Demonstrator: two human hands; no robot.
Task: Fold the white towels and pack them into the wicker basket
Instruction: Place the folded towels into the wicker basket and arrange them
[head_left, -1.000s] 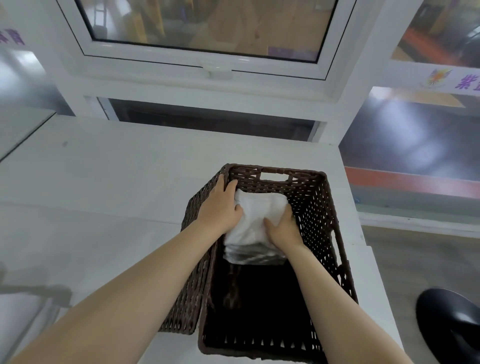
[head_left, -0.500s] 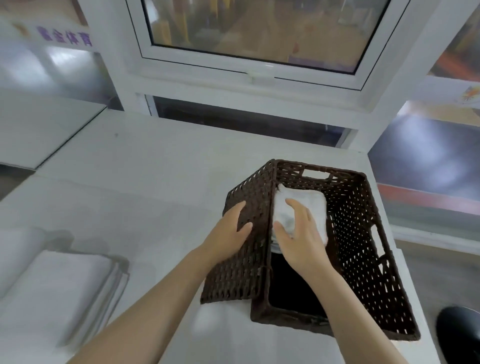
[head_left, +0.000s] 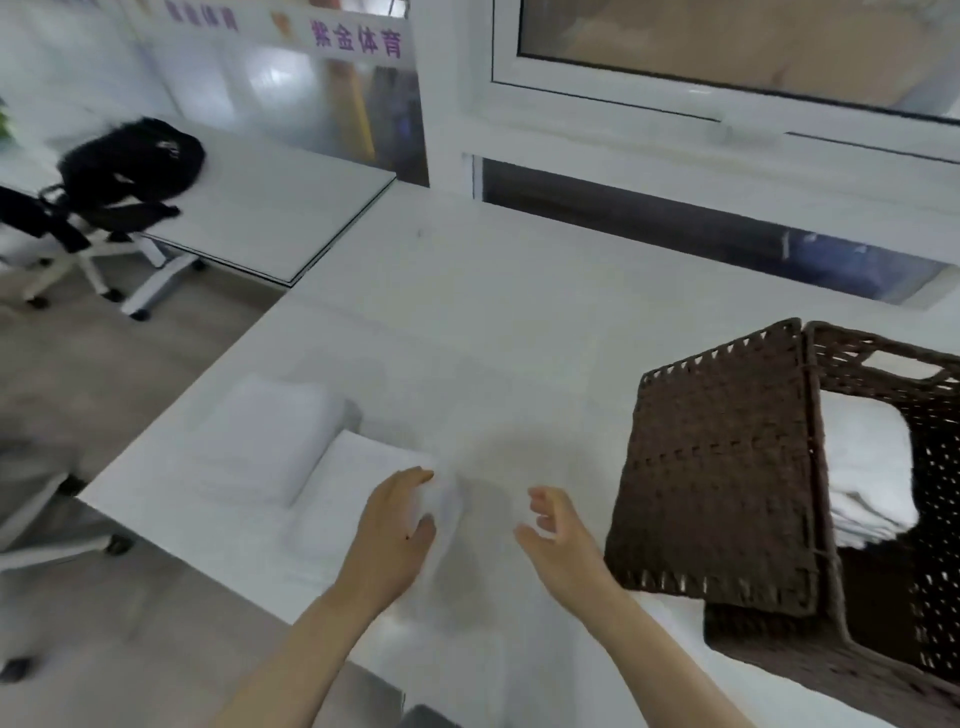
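Note:
The dark brown wicker basket (head_left: 727, 467) stands at the right of the white table, its near-left wall facing me. A stack of folded white towels (head_left: 867, 478) lies inside at its far end. On the table's left lie unfolded white towels: one flat pile (head_left: 260, 436) and a second towel (head_left: 358, 488) nearer me. My left hand (head_left: 395, 535) rests on the right edge of that nearer towel, fingers curled over it. My right hand (head_left: 561, 540) hovers above the table between towel and basket, fingers spread, holding nothing.
The white table (head_left: 519, 322) runs to a window wall at the back. A second desk (head_left: 270, 208) at the far left carries a black bag (head_left: 130, 161). An office chair (head_left: 67, 234) stands by it. The floor drops off past the table's left edge.
Both hands have left the basket and swung left to the loose towels; the view has turned left with them. The folded towel stays in the basket.

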